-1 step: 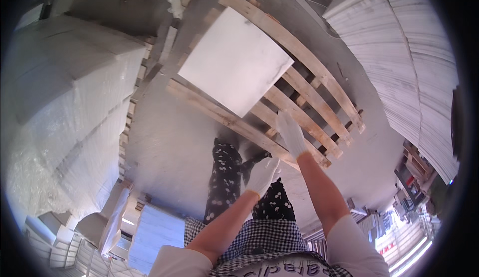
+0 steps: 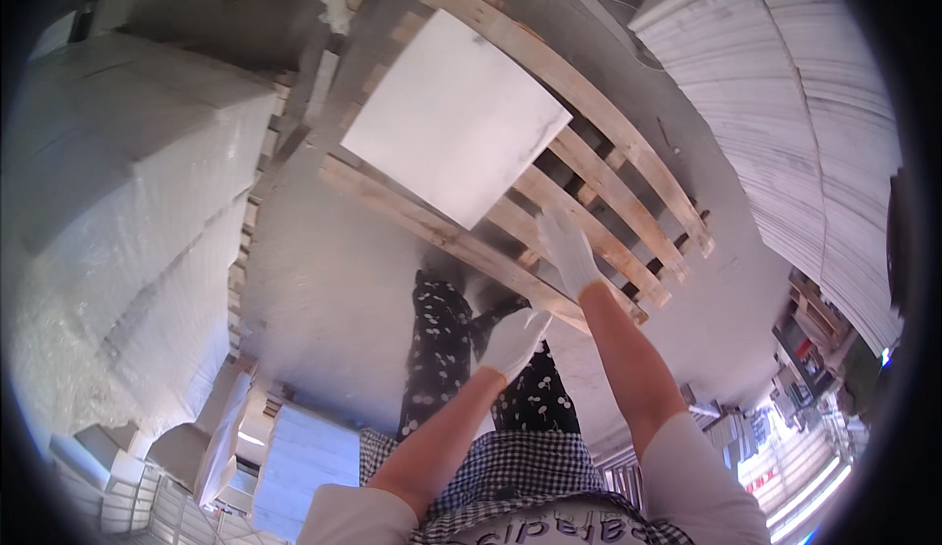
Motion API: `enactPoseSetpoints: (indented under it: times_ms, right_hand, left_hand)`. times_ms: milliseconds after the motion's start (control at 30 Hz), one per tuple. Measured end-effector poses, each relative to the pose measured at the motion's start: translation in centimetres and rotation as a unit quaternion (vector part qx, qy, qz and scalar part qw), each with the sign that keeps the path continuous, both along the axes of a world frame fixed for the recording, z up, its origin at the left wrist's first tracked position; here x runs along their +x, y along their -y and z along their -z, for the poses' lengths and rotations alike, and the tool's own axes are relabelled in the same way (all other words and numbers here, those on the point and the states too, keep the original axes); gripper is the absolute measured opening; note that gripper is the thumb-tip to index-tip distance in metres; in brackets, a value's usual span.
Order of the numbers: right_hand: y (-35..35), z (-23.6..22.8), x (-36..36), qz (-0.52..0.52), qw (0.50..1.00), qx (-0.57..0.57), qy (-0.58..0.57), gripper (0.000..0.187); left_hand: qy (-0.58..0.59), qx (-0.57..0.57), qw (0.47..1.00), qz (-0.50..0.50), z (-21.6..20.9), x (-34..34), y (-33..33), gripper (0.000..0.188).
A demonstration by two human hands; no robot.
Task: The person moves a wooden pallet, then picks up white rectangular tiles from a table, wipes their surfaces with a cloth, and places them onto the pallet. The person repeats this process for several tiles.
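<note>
A square white slab with faint grey veining [image 2: 456, 118] lies flat on a wooden pallet [image 2: 589, 99], covering its far left part. My right hand [image 2: 566, 251], in a white knit glove, reaches over the pallet's near right boards. Its fingers are stretched out and hold nothing. A gap separates it from the slab's nearest corner. Lower and to the left, my left hand [image 2: 514, 342] wears the same kind of glove. It hangs in front of my legs, short of the pallet's near board, with fingers extended and nothing visible in them.
Plastic-wrapped stacks [image 2: 128, 211] fill the left side. A tall stack of white sheets or slabs [image 2: 775, 103] rises at the right. Behind the near left stack, a bluish-white flat-topped block [image 2: 306, 471] shows at the lower left. Grey floor [image 2: 314, 270] surrounds the pallet.
The view has shifted slightly, so the pallet and slab sit a little further left in it. My right hand's fingers look slightly more spread.
</note>
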State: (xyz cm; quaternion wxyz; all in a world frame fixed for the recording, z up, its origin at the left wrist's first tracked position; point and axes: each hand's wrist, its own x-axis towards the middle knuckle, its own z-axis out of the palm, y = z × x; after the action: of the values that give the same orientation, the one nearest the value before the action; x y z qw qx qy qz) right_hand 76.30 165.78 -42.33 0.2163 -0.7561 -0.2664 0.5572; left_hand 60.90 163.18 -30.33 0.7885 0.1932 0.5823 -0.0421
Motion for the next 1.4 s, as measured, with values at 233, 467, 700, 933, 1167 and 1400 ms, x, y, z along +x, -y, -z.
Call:
enactPoseSetpoints:
  times_ms: [233, 467, 700, 933, 1167, 1400]
  right_hand:
    - [-5.3, 13.3, 1.9, -0.022, 0.999, 0.028, 0.006, 0.027]
    - [-7.7, 11.0, -0.1, 0.189, 0.971, -0.146, -0.017, 0.024]
    - [-9.2, 7.7, 0.2, 0.288, 0.926, -0.170, -0.175, 0.030]
    - [-9.1, 6.5, -0.4, 0.310, 0.919, -0.146, -0.195, 0.031]
    - [-8.5, 7.5, 0.0, 0.280, 0.934, -0.146, -0.169, 0.042]
    - [-9.2, 6.4, -0.3, 0.299, 0.928, -0.138, -0.173, 0.018]
  left_hand:
    - [0.079, 0.224, 0.920, 0.312, 0.5, 1.6, -0.9, 0.041]
    - [0.127, 0.153, 0.907, 0.371, 0.4, 1.3, -3.3, 0.041]
    - [0.142, 0.190, 0.922, 0.306, 0.0, 1.2, -3.0, 0.043]
    - [0.148, 0.199, 0.928, 0.277, 0.9, 1.1, -2.0, 0.046]
    - [0.143, 0.210, 0.928, 0.272, 1.5, 1.7, -0.6, 0.048]
    - [0.145, 0.189, 0.927, 0.289, 1.5, 2.4, -0.2, 0.051]
